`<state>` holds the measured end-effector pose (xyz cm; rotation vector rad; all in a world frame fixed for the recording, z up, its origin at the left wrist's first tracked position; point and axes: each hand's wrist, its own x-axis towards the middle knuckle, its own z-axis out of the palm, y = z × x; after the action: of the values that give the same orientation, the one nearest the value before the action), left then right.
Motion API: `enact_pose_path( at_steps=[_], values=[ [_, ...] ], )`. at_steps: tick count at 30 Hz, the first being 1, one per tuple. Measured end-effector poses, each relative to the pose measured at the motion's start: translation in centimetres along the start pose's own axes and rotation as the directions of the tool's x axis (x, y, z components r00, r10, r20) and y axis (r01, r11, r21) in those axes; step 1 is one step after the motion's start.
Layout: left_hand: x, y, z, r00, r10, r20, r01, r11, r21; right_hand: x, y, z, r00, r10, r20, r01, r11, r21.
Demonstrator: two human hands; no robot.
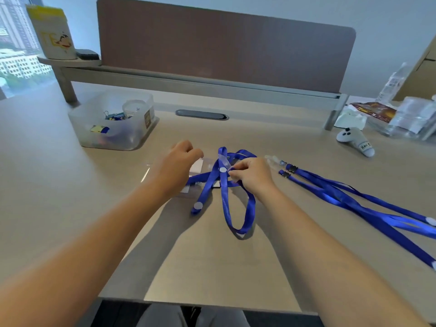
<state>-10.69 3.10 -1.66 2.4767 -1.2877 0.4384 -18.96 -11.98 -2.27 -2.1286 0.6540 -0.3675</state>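
The right hand (253, 177) has its fingers curled, thumb and forefinger pinching the blue lanyard (224, 201) just beside a white snap button, where a clear plastic strap (225, 161) crosses the ribbon. The left hand (177, 166) hovers with bent fingers over a clear badge holder (197, 166); whether it actually grips the holder cannot be told. The holder lies flat under the lanyard's crossed ribbons. The lanyard sits mid-table, between the two hands, and its loop trails back toward the near edge of the table (70, 197).

To the right, well apart from the loop, more blue lanyards (354, 199) lie in a bundle. Their metal clips point toward the right hand and their tails run off toward the right edge. A white controller (354, 139) lies toward the far right corner, with clear plastic packets (412, 116) beyond it. Toward the far left stands a frosted plastic bin (113, 123) holding binder clips and a paper cup. Along the far edge a brown divider panel (224, 48) rises above a low shelf, and a printed mug (55, 36) stands on the shelf's left end.
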Motion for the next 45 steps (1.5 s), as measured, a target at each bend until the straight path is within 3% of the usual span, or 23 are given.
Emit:
enact_pose_path(
  at_steps=[7, 17, 26, 38, 41, 45],
  values=[
    [0.7, -0.1, -0.1, 0.992, -0.087, 0.087, 0.085, 0.996, 0.036, 3.4, 0.7, 3.0, 0.982, 0.168, 0.087, -0.131, 0.937, -0.325],
    [0.4, -1.5, -0.1, 0.988, -0.123, 0.091, 0.120, 0.992, 0.037, 4.4, 0.4, 3.9, 0.961, 0.257, 0.098, -0.230, 0.947, -0.226],
    [-0.5, -2.0, -0.9, 0.983, -0.137, 0.118, 0.133, 0.990, 0.039, 2.8, -0.9, 3.8, 0.963, 0.184, 0.199, -0.047, 0.837, -0.544],
    [-1.4, -2.6, -2.2, 0.983, -0.166, 0.078, 0.166, 0.986, 0.003, 2.3, -2.6, 2.9, 0.982, 0.136, 0.134, -0.019, 0.770, -0.638],
    [-1.5, -3.3, -3.0, 0.985, -0.170, 0.026, 0.170, 0.985, -0.012, 2.4, -3.6, 2.4, 0.997, 0.032, 0.075, 0.020, 0.798, -0.602],
    [-1.6, -4.5, -4.6, 0.979, -0.196, -0.052, 0.195, 0.980, -0.030, 2.7, -6.7, 1.9, 0.991, -0.130, 0.027, 0.116, 0.748, -0.653]
  ],
)
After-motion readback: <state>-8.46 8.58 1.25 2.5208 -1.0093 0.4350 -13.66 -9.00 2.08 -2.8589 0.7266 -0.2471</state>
